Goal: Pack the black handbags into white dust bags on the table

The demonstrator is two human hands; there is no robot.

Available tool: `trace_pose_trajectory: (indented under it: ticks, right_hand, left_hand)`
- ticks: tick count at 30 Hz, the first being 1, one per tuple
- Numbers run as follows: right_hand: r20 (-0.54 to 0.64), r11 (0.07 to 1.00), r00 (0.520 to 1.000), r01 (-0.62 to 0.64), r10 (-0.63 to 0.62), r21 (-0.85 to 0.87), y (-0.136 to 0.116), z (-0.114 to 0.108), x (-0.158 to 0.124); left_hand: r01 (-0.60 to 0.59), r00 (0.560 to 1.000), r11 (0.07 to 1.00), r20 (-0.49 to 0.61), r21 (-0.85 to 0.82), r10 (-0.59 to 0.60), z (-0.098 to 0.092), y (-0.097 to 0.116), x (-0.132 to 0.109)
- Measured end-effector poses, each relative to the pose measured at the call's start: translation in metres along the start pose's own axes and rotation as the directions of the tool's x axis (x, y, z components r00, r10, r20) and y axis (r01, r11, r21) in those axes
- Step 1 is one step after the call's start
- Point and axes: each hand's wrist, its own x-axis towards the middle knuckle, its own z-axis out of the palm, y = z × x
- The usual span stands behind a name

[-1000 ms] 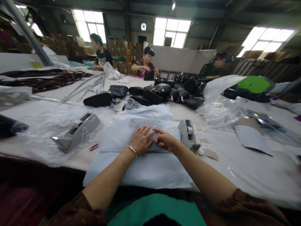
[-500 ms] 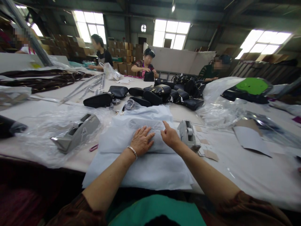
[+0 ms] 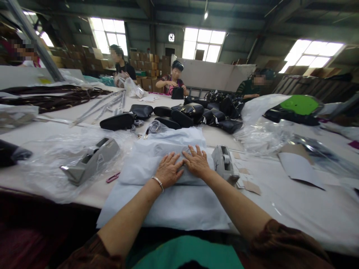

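White wrapping sheets lie stacked at the table's front edge, folded over something greyish that shows faintly through at the top; what it is I cannot make out. My left hand rests flat on the folded wrap, fingers spread, a bracelet at the wrist. Beside it my right hand also presses flat on the wrap with its fingers apart, the two hands nearly touching. A grey tape dispenser stands just right of the wrap. Another tape dispenser sits to the left, on clear plastic.
Several black bags are heaped beyond the wrap. Dark straps lie at the left back. Clear plastic bags and brown card pieces are on the right. A small pink tool lies left. Co-workers work across the table.
My right hand has opened from a pointing shape and moved left, laying its fingers flat on the wrap beside my left hand. My left hand has stayed in place.
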Motion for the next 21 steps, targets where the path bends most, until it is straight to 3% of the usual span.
trace_pose_trajectory:
  ticks: [3, 5, 8, 11, 14, 18, 21]
  right_hand:
    - [-0.048, 1.000, 0.998, -0.031, 0.031, 0.003, 0.001, -0.006, 0.000]
    - [-0.074, 0.999, 0.996, 0.047, -0.046, 0.011, 0.000, -0.004, -0.009]
    - [-0.014, 0.988, 0.990, 0.144, -0.144, 0.046, -0.002, 0.006, -0.020]
    - [0.017, 0.997, 1.000, 0.025, -0.027, 0.075, -0.002, 0.011, -0.018]
    - [-0.075, 0.995, 0.996, -0.037, 0.044, 0.094, -0.005, 0.008, -0.009]
    - [-0.144, 0.968, 0.976, 0.189, -0.166, 0.165, -0.017, 0.012, -0.004]
    - [-0.097, 0.949, 0.976, 0.214, -0.196, 0.230, -0.024, 0.025, -0.005]
  left_hand:
    - [0.005, 1.000, 1.000, -0.005, -0.012, -0.005, 0.000, 0.000, 0.000]
    - [0.001, 1.000, 1.000, -0.003, -0.023, -0.001, 0.000, -0.001, 0.000]
    - [0.005, 1.000, 1.000, 0.001, -0.021, -0.005, 0.000, -0.002, 0.000]
    - [0.011, 1.000, 1.000, -0.003, -0.009, -0.011, -0.001, 0.000, -0.001]
    - [0.006, 1.000, 1.000, -0.009, -0.011, -0.006, -0.001, 0.003, -0.003]
    - [0.025, 1.000, 0.998, -0.008, -0.062, -0.025, -0.005, 0.002, -0.004]
    - [-0.034, 0.999, 0.983, -0.002, -0.178, 0.034, -0.016, -0.009, -0.002]
